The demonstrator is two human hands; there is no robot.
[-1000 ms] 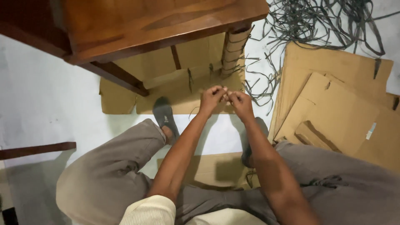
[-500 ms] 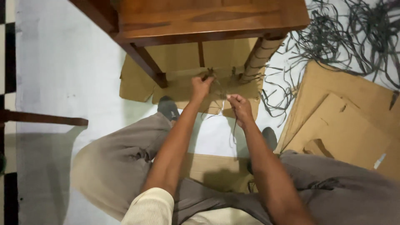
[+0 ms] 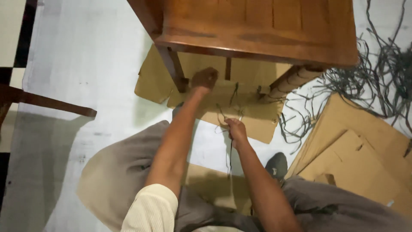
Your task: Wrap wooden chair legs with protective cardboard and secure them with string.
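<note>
My left hand (image 3: 204, 78) reaches forward under the front edge of a brown wooden chair seat (image 3: 257, 30), its fingers closed next to the chair's left leg (image 3: 172, 68). Whether it grips anything is unclear. My right hand (image 3: 235, 129) is closed on a thin dark strand (image 3: 230, 154) that hangs down from it and also runs up toward the chair's underside. The right chair leg (image 3: 292, 81) is wrapped in pale woven cord. Both hands are over a flat cardboard sheet (image 3: 253, 118) lying under the chair.
A tangle of dark loose strands (image 3: 382, 73) lies on the white floor at right. Stacked cardboard sheets (image 3: 356, 159) lie at lower right. A dark wooden bar (image 3: 47, 103) crosses the floor at left. My knees and a dark shoe (image 3: 277, 163) are below.
My left hand has moved forward and up under the seat edge, while my right hand has drawn back toward me, pulling the strand. The view has shifted closer over the chair.
</note>
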